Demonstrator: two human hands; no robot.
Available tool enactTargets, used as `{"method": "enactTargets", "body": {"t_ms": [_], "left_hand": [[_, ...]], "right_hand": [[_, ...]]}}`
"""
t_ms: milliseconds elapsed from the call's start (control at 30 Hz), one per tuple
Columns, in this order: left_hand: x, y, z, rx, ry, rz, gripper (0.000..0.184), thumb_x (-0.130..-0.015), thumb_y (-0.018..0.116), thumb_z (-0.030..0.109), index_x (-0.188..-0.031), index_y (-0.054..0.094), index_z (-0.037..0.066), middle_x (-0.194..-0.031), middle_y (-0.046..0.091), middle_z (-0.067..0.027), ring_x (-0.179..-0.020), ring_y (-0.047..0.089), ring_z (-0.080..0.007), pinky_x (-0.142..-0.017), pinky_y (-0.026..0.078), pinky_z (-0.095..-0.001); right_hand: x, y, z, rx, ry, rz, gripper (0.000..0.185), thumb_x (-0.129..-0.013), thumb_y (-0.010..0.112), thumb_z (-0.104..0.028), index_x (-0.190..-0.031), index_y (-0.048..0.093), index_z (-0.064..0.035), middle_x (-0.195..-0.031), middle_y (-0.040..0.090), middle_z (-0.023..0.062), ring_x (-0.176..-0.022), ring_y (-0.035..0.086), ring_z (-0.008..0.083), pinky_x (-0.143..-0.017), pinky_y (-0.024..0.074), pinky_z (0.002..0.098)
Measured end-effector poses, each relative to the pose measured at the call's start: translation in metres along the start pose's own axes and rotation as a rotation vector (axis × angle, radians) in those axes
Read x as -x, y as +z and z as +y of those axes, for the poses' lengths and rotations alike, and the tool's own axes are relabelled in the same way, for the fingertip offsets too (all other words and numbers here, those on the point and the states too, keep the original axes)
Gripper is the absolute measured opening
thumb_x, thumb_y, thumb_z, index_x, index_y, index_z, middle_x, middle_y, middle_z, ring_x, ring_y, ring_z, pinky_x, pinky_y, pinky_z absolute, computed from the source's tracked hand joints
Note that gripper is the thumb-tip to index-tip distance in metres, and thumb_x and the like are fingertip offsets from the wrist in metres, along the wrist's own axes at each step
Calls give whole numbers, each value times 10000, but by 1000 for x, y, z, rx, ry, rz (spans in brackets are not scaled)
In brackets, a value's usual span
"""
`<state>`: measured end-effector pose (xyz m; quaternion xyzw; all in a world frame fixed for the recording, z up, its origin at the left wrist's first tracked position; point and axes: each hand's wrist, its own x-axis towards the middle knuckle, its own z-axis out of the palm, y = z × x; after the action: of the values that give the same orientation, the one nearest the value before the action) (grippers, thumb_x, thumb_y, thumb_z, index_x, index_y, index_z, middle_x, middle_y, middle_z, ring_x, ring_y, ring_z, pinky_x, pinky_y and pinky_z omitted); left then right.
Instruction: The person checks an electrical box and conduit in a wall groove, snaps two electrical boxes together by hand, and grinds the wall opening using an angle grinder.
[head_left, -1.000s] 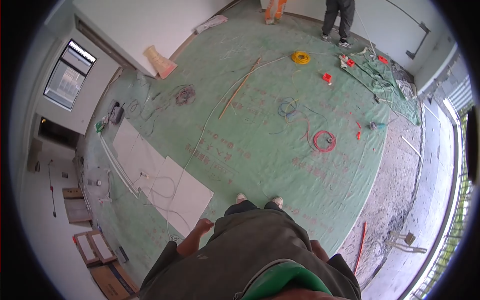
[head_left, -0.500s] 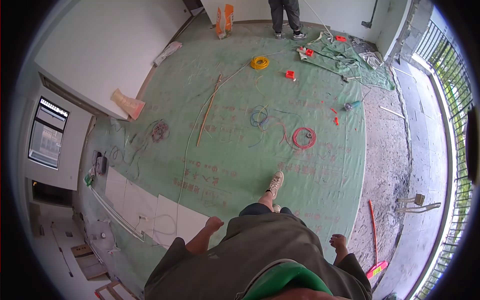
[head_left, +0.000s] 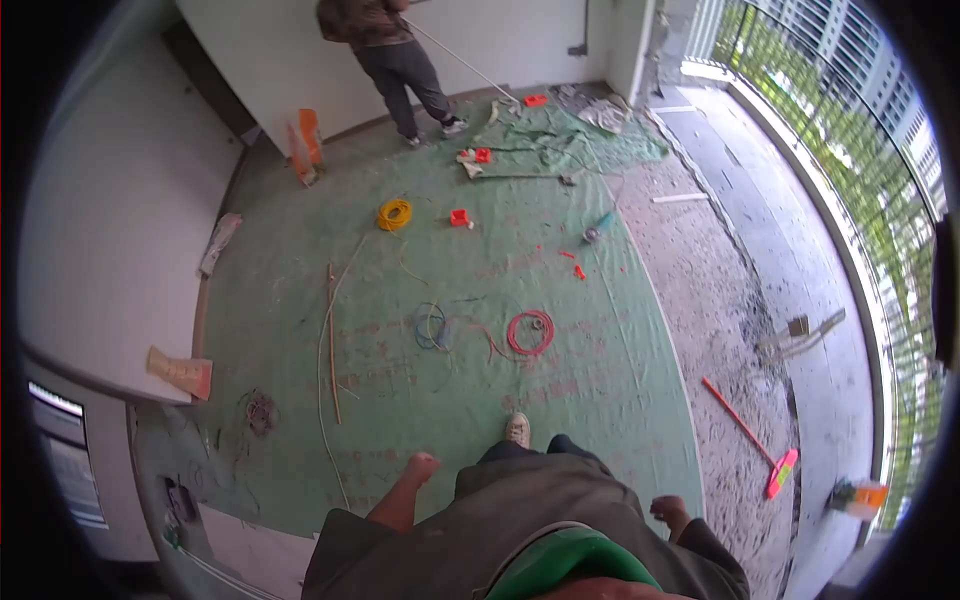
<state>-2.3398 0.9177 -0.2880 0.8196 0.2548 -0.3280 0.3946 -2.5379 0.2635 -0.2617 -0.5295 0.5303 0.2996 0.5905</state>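
My left hand (head_left: 421, 467) hangs forward at my left side with its fingers curled in and nothing visible in it. On the other side, my right hand (head_left: 668, 510) is also loosely closed, low beside my body, and no object shows in it. Both hands are apart from everything on the floor. Ahead of my shoe (head_left: 517, 430) lies a coil of red wire (head_left: 530, 351), with a roll of tape by it. A thinner blue wire coil (head_left: 431, 344) lies to its left, and a yellow wire coil (head_left: 394, 214) farther off.
A person (head_left: 400, 75) stands at the far wall beside a long pole. Red boxes (head_left: 459, 218), a teal power tool (head_left: 597, 229) and a wooden stick (head_left: 333, 345) lie on the green floor sheet (head_left: 590, 450). At right are a red-handled broom (head_left: 740, 424) and a railing (head_left: 850, 95).
My view has swung to the right and up, showing more of the balcony and the other person. The red wire coil is closer to my feet. Both hands stay free of objects.
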Motion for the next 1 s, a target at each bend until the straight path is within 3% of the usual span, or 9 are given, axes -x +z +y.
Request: {"method": "enactTargets", "body": {"t_ms": [100,267,300,467,633,700,767,833,1000], "left_hand": [[-18,-26,75,-49,5,36,260,-727,636,270,-783,601,18,-640,574,-59,-528,537,-135,-467,441,-292],[-63,-23,165,64,-32,-59,193,-764,613,223,-811,581,39,-661,557,-29,-567,530,-105,-443,427,-252],[-69,-15,178,31,-28,-87,187,-767,611,218,-816,576,41,-667,557,-25,-566,528,-102,-441,426,-248],[-84,36,250,-124,-42,-177,167,-771,609,202,-800,564,44,-675,555,-23,-564,528,-97,-438,424,-235],[-85,91,338,-164,-28,-278,167,-769,614,207,-763,560,48,-666,552,-13,-569,529,-91,-431,418,-236],[-86,108,378,-281,22,-309,168,-768,615,208,-764,561,50,-668,552,-12,-570,529,-92,-431,416,-236],[-94,133,419,-384,78,-341,168,-766,616,210,-764,562,51,-669,553,-11,-572,529,-92,-431,413,-235],[-98,145,451,-249,31,-310,164,-757,622,209,-759,560,58,-670,553,-10,-569,523,-88,-435,410,-233],[-111,173,524,-360,44,-324,174,-728,651,203,-785,587,51,-667,560,-11,-557,511,-92,-440,406,-241]], "right_hand": [[51,37,-18,122,-66,165,203,-782,601,-180,-879,622,-4,-715,625,64,-622,605,155,-524,467,275],[59,42,18,212,88,135,160,-749,627,-140,-839,648,-9,-730,638,69,-646,614,149,-536,483,258],[60,44,21,193,106,118,159,-721,616,-147,-815,650,-24,-660,621,54,-573,576,128,-496,456,266],[61,47,-18,270,183,89,171,-720,624,-162,-804,655,-17,-659,627,49,-560,571,124,-504,464,270],[-14,-1,-51,140,159,23,189,-724,647,-193,-796,657,-18,-674,637,51,-564,575,123,-509,470,270],[-30,-34,-99,7,117,56,217,-729,642,-215,-826,652,-22,-704,636,58,-638,605,136,-575,502,294],[-38,-67,-146,-36,59,67,178,-750,621,-188,-786,645,-16,-686,631,54,-609,598,132,-533,485,262],[-55,-104,-181,60,40,131,173,-749,617,-174,-794,639,-8,-691,629,54,-595,588,128,-530,471,250],[-68,-174,-249,-187,-188,332,140,-727,626,-137,-787,638,-11,-649,605,53,-564,563,117,-497,439,244]]}}
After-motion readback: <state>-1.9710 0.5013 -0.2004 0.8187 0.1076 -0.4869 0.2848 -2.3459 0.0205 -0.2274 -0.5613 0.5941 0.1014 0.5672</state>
